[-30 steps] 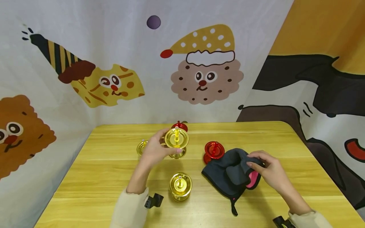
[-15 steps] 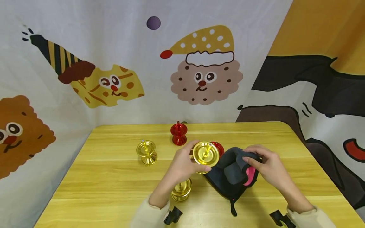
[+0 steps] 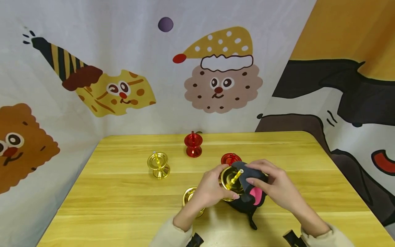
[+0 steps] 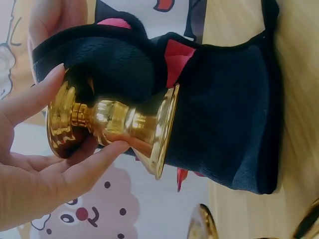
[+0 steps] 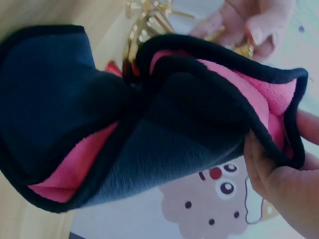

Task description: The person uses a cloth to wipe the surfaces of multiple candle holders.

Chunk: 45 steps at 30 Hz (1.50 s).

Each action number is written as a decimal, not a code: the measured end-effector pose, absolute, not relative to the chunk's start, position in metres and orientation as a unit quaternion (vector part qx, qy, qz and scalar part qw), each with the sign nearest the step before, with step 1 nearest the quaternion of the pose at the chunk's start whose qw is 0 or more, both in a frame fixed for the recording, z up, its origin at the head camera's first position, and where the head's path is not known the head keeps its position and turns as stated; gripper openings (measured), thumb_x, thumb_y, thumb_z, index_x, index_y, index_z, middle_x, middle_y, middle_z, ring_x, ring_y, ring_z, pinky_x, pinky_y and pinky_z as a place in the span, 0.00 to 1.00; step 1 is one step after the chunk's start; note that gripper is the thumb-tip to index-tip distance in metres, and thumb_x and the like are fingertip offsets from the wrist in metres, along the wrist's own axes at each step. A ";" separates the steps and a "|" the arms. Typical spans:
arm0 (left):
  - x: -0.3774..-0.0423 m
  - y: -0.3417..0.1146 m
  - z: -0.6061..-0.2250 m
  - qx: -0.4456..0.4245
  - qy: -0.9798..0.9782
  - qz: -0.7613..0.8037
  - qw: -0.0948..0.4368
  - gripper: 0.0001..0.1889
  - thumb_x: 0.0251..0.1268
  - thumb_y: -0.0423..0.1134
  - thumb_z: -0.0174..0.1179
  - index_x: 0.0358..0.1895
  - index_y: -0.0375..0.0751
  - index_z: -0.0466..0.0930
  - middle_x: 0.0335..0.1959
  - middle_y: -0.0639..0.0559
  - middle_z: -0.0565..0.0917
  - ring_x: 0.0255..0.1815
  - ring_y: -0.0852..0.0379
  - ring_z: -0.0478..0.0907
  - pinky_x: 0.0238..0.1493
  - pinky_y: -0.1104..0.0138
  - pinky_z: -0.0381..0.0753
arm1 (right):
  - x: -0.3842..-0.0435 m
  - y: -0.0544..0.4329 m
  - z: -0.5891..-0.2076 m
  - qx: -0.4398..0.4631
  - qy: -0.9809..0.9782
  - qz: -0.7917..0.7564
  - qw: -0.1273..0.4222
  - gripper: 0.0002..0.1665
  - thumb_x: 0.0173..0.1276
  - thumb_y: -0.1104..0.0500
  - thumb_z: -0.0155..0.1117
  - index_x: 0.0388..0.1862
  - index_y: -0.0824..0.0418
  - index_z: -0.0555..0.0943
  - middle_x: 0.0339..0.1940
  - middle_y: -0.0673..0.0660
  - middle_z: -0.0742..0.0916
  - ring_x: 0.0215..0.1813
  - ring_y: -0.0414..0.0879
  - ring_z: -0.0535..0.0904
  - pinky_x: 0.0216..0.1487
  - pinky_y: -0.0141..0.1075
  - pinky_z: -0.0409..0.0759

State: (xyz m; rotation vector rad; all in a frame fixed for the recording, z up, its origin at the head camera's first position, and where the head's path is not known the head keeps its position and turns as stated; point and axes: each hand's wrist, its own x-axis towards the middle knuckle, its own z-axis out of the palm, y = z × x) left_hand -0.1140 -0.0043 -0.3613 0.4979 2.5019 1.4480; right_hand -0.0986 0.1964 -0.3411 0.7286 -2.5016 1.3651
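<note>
My left hand (image 3: 213,188) grips a gold candle holder (image 4: 117,119) that has a short upright peg in its dish. In the left wrist view the holder lies sideways, fingers and thumb around its dish end and stem. A dark grey cloth (image 5: 164,149) with black edging and pink lining is pinched at one edge by my right hand (image 3: 274,187). The lifted part of the cloth overlaps the holder's dish in the head view, and the pink side shows at the fold. The lower part of the cloth, with its black loop, hangs down to the tabletop.
On the wooden table (image 3: 108,206) stand a gold candle holder (image 3: 158,165) at left and a red candle holder (image 3: 193,145) at the back. Another gold one (image 3: 189,195) is partly behind my left wrist. A second red one (image 3: 229,159) is right behind the cloth. A cartoon curtain (image 3: 139,41) hangs behind.
My left hand has carried the gold candle holder rightward and toward me to the cloth. My right hand has moved left, bringing the lifted cloth edge over against the holder.
</note>
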 end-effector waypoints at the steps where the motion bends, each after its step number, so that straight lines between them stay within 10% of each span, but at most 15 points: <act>1: -0.114 -0.004 -0.362 0.170 0.847 0.492 0.104 0.43 0.37 0.40 0.76 0.62 0.37 0.66 0.56 0.45 0.74 0.54 0.51 0.72 0.55 0.60 0.71 | -0.098 0.195 -0.343 0.252 -0.852 0.450 0.091 0.21 0.53 0.73 0.66 0.48 0.64 0.80 0.44 0.54 0.79 0.36 0.39 0.75 0.27 0.29 0.78; 20: -0.109 -0.003 -0.364 0.226 0.862 0.449 0.069 0.42 0.35 0.38 0.76 0.60 0.34 0.68 0.54 0.44 0.76 0.55 0.51 0.72 0.55 0.63 0.71 | -0.100 0.180 -0.360 0.262 -0.867 0.412 0.105 0.20 0.44 0.71 0.73 0.36 0.55 0.82 0.40 0.49 0.83 0.42 0.44 0.78 0.40 0.32 0.80; 33: -0.109 -0.006 -0.366 0.252 0.854 0.449 0.067 0.38 0.38 0.43 0.75 0.57 0.32 0.70 0.42 0.47 0.82 0.39 0.62 0.77 0.38 0.74 0.75 | -0.104 0.197 -0.356 0.256 -0.796 0.548 -0.003 0.13 0.54 0.71 0.66 0.40 0.65 0.80 0.39 0.59 0.81 0.37 0.43 0.79 0.33 0.34 0.81; 45: -0.111 -0.012 -0.369 0.217 0.777 0.567 0.170 0.40 0.45 0.32 0.71 0.65 0.33 0.62 0.51 0.45 0.76 0.46 0.58 0.76 0.45 0.72 0.76 | -0.101 0.217 -0.339 0.205 -0.790 0.578 -0.013 0.17 0.58 0.70 0.63 0.48 0.67 0.78 0.44 0.59 0.80 0.40 0.45 0.78 0.35 0.35 0.81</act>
